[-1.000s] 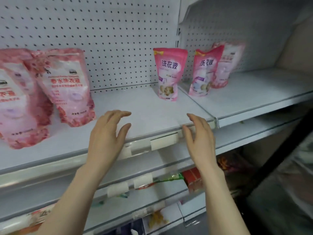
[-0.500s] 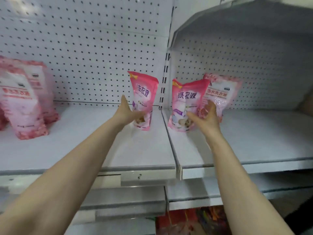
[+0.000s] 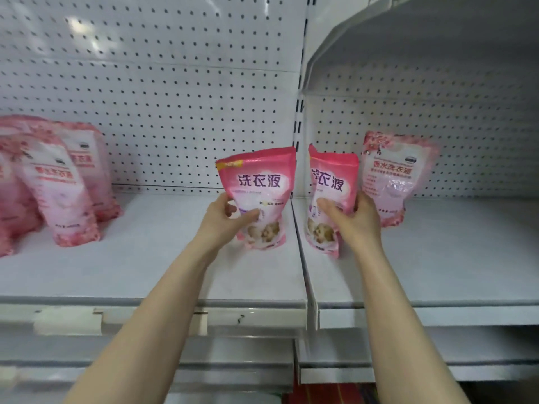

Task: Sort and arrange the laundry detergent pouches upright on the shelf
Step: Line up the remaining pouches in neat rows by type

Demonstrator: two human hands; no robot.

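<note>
On the white metal shelf (image 3: 140, 263), before the perforated back wall (image 3: 175, 83), your left hand (image 3: 221, 221) grips a bright pink plastic detergent pouch (image 3: 262, 182), held upright. Across the shelf seam, your right hand (image 3: 357, 221) clasps a matching pink pouch (image 3: 332, 182), just beside a paler pink pouch (image 3: 393, 182).

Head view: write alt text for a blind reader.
The left hand grips the left bright pouch, right hand the right bright pouch, both upright on a white shelf, either side of its divider. Paler pouches sit far left; another paler pouch stands behind right.
</note>
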